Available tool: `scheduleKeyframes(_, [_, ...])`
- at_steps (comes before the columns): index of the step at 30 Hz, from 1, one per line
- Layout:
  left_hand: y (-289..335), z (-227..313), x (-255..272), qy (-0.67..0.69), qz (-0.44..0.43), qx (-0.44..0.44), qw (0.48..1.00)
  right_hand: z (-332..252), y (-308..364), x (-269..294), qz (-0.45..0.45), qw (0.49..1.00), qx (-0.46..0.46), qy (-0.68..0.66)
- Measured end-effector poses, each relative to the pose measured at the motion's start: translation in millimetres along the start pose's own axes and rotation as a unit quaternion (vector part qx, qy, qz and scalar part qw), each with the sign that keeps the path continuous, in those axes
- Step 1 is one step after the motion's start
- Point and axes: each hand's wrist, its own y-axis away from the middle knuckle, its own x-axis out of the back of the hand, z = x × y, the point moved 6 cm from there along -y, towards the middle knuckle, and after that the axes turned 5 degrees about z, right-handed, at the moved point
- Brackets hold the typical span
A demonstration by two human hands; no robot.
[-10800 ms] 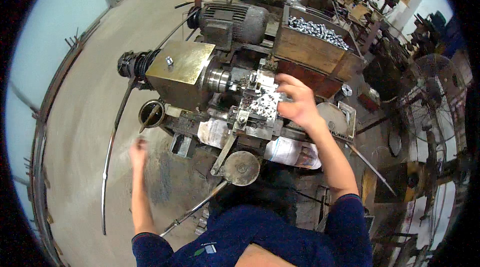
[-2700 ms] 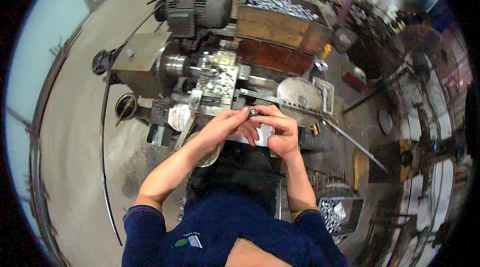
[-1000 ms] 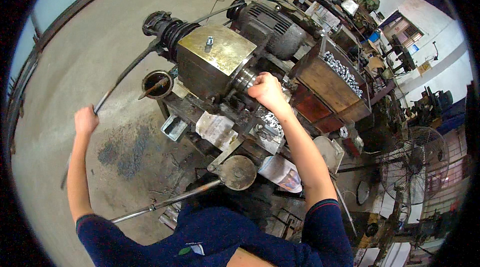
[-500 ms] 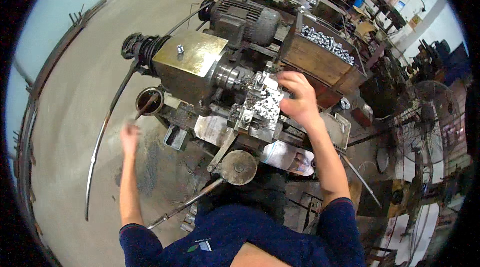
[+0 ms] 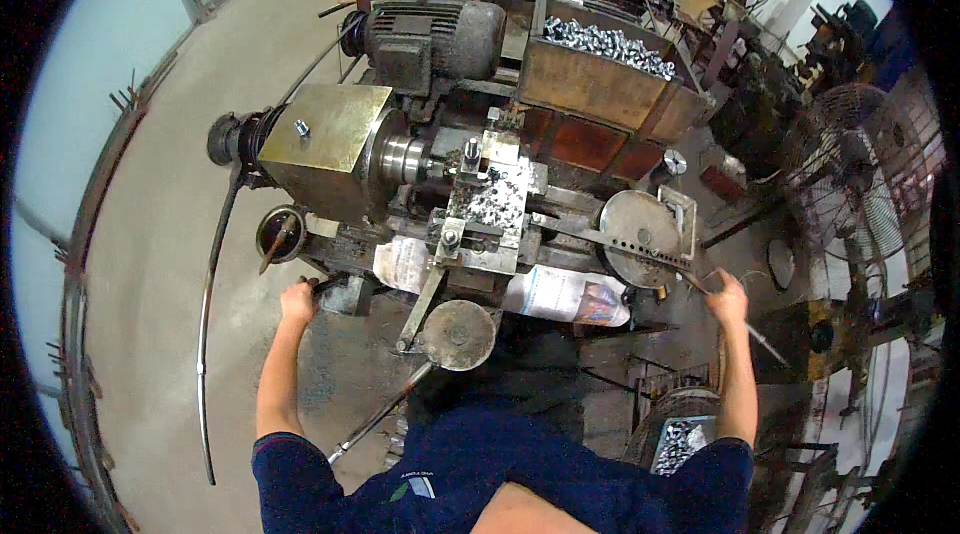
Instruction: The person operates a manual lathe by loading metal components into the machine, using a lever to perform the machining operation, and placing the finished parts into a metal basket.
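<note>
I stand at a small lathe with a brass-coloured headstock box (image 5: 325, 129) and a chuck (image 5: 405, 159). Its tool slide (image 5: 490, 202) is strewn with metal chips. My left hand (image 5: 298, 300) is closed on a dark handle block (image 5: 343, 294) at the machine's front left corner. My right hand (image 5: 727, 294) grips a long thin lever bar (image 5: 620, 239) that runs from the slide past a round perforated disc (image 5: 640, 224). A round handwheel (image 5: 458, 334) sits between my arms, with neither hand on it.
A grey motor (image 5: 430, 34) stands behind the headstock. Beside it is a wooden crate of shiny metal parts (image 5: 600, 69). A bucket of parts (image 5: 680, 442) is by my right elbow and a fan (image 5: 850, 184) at far right. A long curved rod (image 5: 205, 334) and a small can (image 5: 280, 234) are at left.
My right hand has left the tool slide and moved right onto the lever bar. My left hand has come in from the open floor to the handle block.
</note>
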Motion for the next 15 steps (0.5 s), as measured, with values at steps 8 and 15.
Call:
scheduleKeyframes(8, [68.3, -85.5, -51.1, 0.232, -0.126, 0.157, 0.952, 133.5, 78.7, -57.5, -0.029, 0.980, -0.114, 0.159])
scheduleKeyframes(15, [148.5, -84.3, -70.3, 0.329, -0.227, 0.241, 0.884, 66.7, 207.8, -48.9, -0.098, 0.987, -0.120, 0.047])
